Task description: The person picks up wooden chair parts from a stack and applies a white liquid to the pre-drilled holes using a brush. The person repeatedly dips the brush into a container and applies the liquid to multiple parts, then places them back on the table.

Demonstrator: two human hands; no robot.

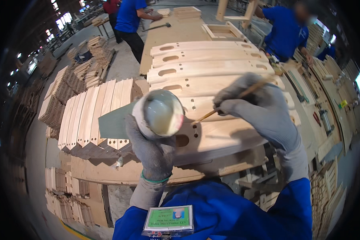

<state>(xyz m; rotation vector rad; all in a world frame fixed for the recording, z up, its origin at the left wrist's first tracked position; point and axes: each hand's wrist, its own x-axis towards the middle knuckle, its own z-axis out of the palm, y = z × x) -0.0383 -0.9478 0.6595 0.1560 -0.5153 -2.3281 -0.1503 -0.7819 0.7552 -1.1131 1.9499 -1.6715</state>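
Note:
My left hand (153, 154), in a grey knit glove, is closed around a round cup (139, 114) tilted so its mouth shows. Milky, glue-like liquid (158, 112) lies inside. A flat grey-green piece (116, 123) juts out left of the cup; I cannot tell whether it is attached. My gloved right hand (258, 110) pinches a thin wooden stick (207, 115). The stick's lower tip is at the small round holes of the nearest pale wooden board (232, 134); whether it touches is unclear. This board also has an oval slot, partly beneath the cup.
Several similar boards (212, 66) lie in a row beyond. Stacked slats (96, 110) stand at the left, on the worktable (108, 170). A mallet (158, 27) and wooden frame (226, 32) lie farther back. Co-workers in blue stand at the far left (128, 18) and far right (284, 30).

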